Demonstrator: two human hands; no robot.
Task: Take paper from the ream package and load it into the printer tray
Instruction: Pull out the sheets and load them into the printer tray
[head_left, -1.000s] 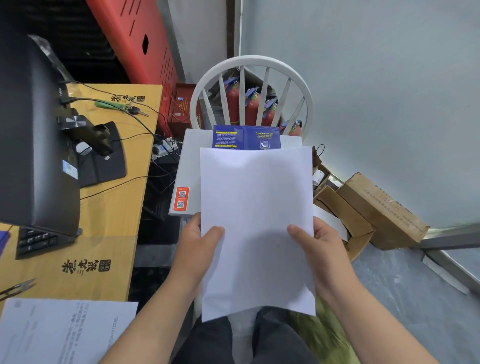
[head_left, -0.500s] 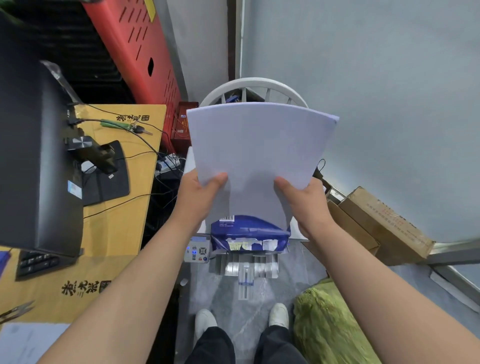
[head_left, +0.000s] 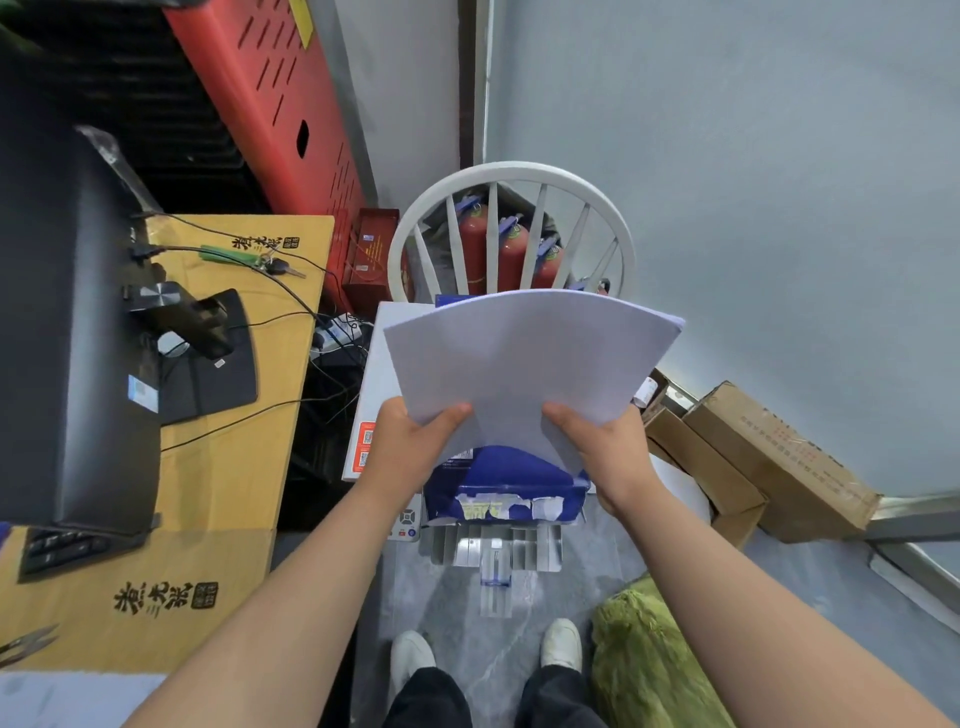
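A stack of white paper (head_left: 530, 358) is held out in front of me, bowed upward in the middle. My left hand (head_left: 410, 441) grips its near left corner and my right hand (head_left: 602, 447) grips its near right corner. Below the sheets lies the torn-open blue ream package (head_left: 504, 493) on top of the white printer (head_left: 376, 374), which is mostly hidden by the paper. The printer's grey tray (head_left: 496, 553) sticks out toward me under the package, with a clear extension at its middle.
A white spindle-back chair (head_left: 511, 179) stands behind the printer, with red fire extinguishers (head_left: 475, 249) behind it. A wooden desk (head_left: 234, 467) with a black monitor (head_left: 67, 338) is at left. Cardboard boxes (head_left: 769, 457) sit at right, a green cushion (head_left: 649, 660) near my feet.
The paper stack went from hanging flat in front of me to being lifted out over the printer, then lowered slightly. The ream package and tray came into view.
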